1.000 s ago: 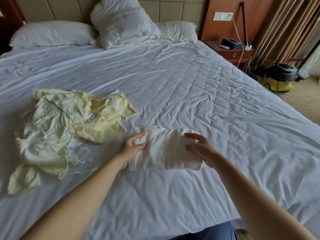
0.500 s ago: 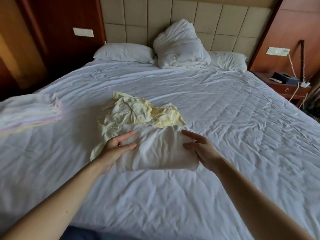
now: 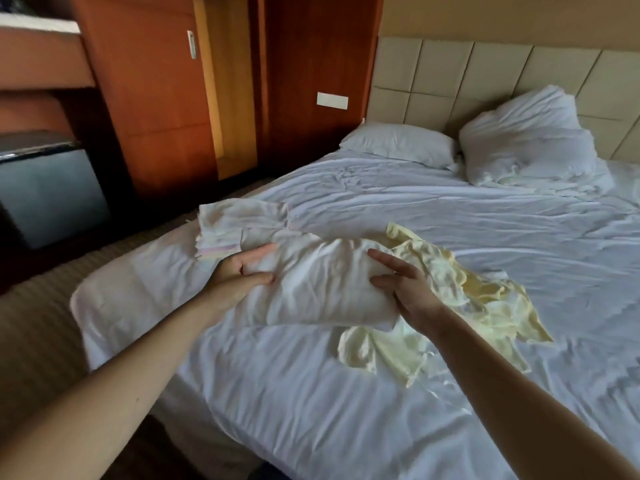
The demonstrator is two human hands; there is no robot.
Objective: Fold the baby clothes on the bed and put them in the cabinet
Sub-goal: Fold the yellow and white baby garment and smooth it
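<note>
Step in hand, by my reading: moving a finished piece over to the folded stack.

- Both forearms reach in over the near edge of the bed (image 3: 346, 393).
- Left grip (image 3: 239, 275): fingers curled round the left end of the folded white garment (image 3: 322, 285).
- Right grip (image 3: 405, 289): pinches the right end between thumb and fingers.
- The garment hangs between the two grips, off the sheet, over the left part of the bed.

Doing it well:
- Carry both ends level so the layers do not slide apart.
- Bring it square over the stack and lower it flat.
- Release both ends together. Soft cloth like this will likely slump if one end goes first.
- Line its edges up with the pieces below.

Garment look: white, soft, creased, folded into a thick oblong. Its near right corner droops a little.

Further out:
- Just behind the right grip, unfolded pale-yellow clothes (image 3: 485, 292) lie in a loose heap, so plenty of folding is left.
- Beyond the left grip, a stack of folded clothes (image 3: 239, 220) sits near the bed's left edge, white on top with pink and yellow edges showing.
- Far end: a pillow (image 3: 398, 143) and a bunched white duvet (image 3: 526, 147).
- The wooden cabinet (image 3: 156, 98) stands left of the bed. I cannot tell whether it is open.
</note>
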